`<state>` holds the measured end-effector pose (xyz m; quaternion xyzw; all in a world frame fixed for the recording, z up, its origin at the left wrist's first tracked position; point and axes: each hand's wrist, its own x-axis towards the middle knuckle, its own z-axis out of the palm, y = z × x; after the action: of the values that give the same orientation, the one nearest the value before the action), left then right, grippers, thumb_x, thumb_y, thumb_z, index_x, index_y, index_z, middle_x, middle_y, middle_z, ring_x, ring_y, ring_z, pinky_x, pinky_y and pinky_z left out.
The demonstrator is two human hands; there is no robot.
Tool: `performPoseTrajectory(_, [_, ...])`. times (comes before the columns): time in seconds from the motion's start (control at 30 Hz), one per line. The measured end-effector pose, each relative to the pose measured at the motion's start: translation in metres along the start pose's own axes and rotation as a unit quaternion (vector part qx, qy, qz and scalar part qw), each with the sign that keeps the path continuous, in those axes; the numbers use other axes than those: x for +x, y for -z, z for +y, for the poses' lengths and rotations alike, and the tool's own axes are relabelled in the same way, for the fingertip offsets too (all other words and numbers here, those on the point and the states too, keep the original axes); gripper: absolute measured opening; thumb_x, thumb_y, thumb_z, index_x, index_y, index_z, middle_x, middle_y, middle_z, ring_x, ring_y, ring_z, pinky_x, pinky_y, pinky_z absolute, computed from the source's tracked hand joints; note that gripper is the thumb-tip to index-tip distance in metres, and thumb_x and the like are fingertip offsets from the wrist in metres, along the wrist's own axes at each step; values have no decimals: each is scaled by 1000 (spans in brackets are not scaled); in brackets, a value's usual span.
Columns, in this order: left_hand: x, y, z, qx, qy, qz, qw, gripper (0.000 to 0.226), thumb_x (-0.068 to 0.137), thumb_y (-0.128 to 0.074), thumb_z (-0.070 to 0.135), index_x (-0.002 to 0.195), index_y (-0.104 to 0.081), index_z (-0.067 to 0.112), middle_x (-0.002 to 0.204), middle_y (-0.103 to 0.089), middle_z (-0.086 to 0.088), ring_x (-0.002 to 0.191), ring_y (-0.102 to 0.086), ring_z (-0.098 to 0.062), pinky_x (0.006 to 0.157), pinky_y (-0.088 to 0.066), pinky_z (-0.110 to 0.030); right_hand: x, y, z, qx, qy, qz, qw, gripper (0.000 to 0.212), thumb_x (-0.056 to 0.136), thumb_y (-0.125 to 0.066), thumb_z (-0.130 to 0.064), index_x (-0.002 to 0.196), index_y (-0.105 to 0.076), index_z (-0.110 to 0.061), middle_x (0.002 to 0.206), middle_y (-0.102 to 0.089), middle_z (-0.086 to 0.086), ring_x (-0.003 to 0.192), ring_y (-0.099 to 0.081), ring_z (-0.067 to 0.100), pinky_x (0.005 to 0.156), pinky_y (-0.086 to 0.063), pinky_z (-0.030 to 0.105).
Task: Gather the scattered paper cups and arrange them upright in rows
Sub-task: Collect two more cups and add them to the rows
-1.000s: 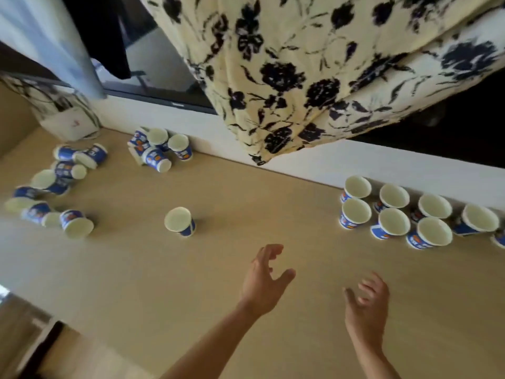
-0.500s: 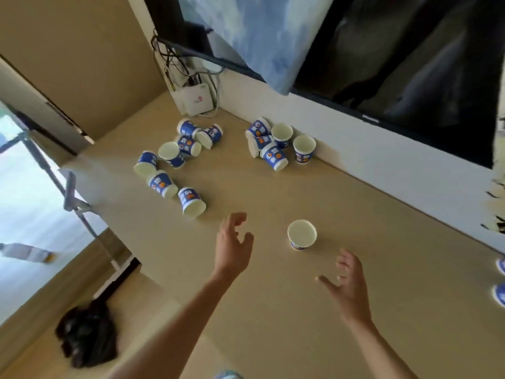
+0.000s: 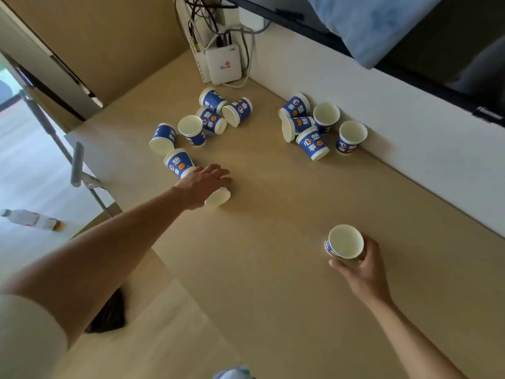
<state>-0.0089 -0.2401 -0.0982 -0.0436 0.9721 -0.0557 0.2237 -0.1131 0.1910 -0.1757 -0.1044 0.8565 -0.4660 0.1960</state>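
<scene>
Hidden: the left hand (image 3: 203, 184) lies over a tipped cup (image 3: 219, 197) and covers most of it. Only the white mouth end shows below the knuckles.
Left hand state: fingers are draped over the cup's side. I cannot tell whether they grip it or merely rest there.
Tipped cup axis: it lies on its side on the counter (image 3: 273, 269), mouth towards the near right and base under the palm.
Right hand state: the right hand (image 3: 360, 266) grasps an upright cup (image 3: 345, 242), thumb and fingers curled round its lower wall.
Upright cup axis: vertical, mouth up. Its base is hidden by the fingers, so contact with the counter cannot be told.
Left heap (image 3: 191, 129): six cups just beyond the left hand. One stands mouth up; the others lie at mixed angles.
Right heap (image 3: 313, 142): five cups against the wall (image 3: 382, 127). Two stand mouth up; three are tipped.
Corner: a white box (image 3: 224, 62) with cables (image 3: 207, 20), cut off at the top edge.
</scene>
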Motion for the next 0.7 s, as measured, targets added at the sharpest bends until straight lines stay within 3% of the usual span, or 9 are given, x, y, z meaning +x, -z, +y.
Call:
performPoseTrajectory(0.1, [8,-6,4,53,-11,-9,999,90,71,-81,19,147,-33,28,153,-35,2,142,-30,-22,111,-36,-43,5,-5,-1,3,21,11,1000,88,60,-96,-13,129,-47,-35,129,-55,0,119,-56,23,102,-46,39])
performPoseTrajectory(0.2, [10,-15,5,39,-2,38,999,84,68,-82,20,141,-42,27,141,-50,3,132,-43,-21,108,-35,-40,8,-10,-6,8,29,17,999,81,60,-97,-16,125,-51,-26,123,-58,2,114,-58,25,100,-49,46])
performPoseTrajectory(0.3, [6,-20,15,-90,25,112,989,76,66,-85,25,134,-51,25,129,-61,2,123,-52,-23,107,-34,-41,8,-13,-13,31,24,17,999,72,60,-96,-16,120,-55,-19,118,-61,6,109,-61,28,95,-50,52])
performPoseTrajectory(0.4, [2,-6,57,-257,63,170,949,75,65,-86,33,130,-51,27,124,-63,4,117,-54,-24,98,-35,-40,-4,-9,-20,64,16,26,997,70,60,-94,-21,119,-56,-20,117,-63,4,108,-63,26,93,-52,50])
performPoseTrajectory(0.53, [-1,20,147,-426,41,203,881,76,61,-87,29,127,-50,30,110,-60,20,104,-55,-17,90,-44,-37,-32,14,-20,111,0,63,992,64,62,-93,-23,116,-58,-27,112,-67,-9,105,-65,14,89,-54,34])
performPoseTrajectory(0.6, [0,33,196,-465,3,192,864,76,60,-85,31,126,-48,36,106,-55,30,101,-52,-11,89,-43,-32,-50,32,-14,136,-6,94,986,57,64,-93,-23,112,-61,-31,105,-70,-13,99,-67,8,84,-53,23])
performPoseTrajectory(0.7, [6,50,271,-499,-47,176,847,73,62,-87,29,125,-50,31,113,-61,19,105,-54,-14,91,-44,-31,-83,69,2,171,-17,142,975,53,66,-92,-23,111,-64,-31,102,-72,-15,93,-68,5,79,-51,14])
